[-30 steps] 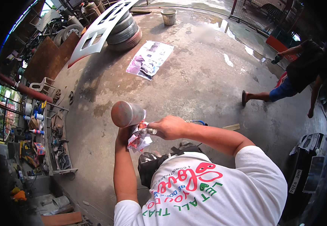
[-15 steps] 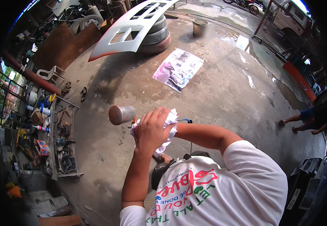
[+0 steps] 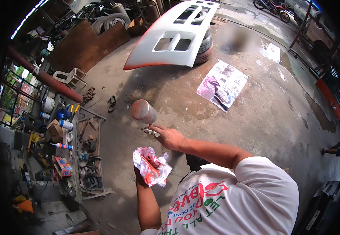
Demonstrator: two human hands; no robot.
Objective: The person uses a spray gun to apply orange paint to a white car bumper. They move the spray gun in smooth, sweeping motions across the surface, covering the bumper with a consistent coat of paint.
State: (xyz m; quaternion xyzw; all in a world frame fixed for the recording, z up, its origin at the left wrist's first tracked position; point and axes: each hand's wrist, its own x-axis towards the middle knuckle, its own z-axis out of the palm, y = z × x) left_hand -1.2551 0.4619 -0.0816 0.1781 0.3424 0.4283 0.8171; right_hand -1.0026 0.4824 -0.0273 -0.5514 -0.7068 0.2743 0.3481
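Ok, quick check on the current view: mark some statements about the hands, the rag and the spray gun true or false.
1. The right hand holds a spray gun with a metal cup. True.
2. The left hand is pressing the rag against the gun. False: the left hand holds the red-stained white rag apart from the gun, below it.
3. A white bumper panel lies on stacked tyres. True.
4. The sheet of newspaper is draped over the bumper panel. False: it lies flat on the concrete floor, beside the tyres.
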